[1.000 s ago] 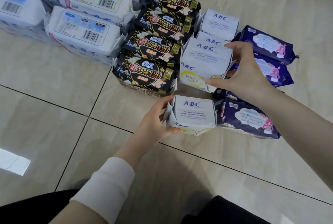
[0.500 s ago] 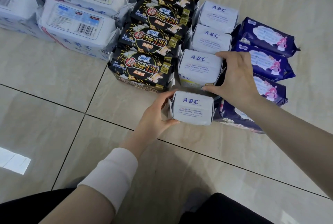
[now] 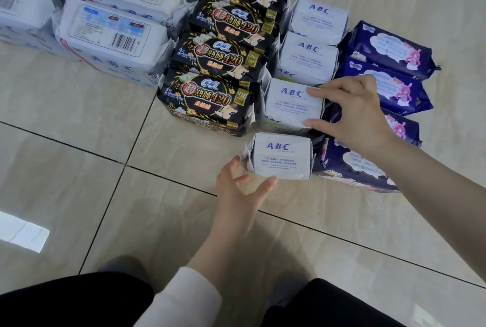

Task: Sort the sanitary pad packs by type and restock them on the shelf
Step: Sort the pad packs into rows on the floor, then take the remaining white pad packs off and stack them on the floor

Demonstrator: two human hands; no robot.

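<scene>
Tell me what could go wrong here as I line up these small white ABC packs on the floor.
The right hand pinches the third ABC pack, close between the black packs and the purple packs; shifting it could drag those overlapping rows askew. The left hand could bump the front ABC pack out of line.

Light is soft and even. A white glare patch [image 3: 22, 233] marks the floor [image 3: 79, 121] near its left edge. Print on the packs [image 3: 292, 106] looks blurred.
</scene>
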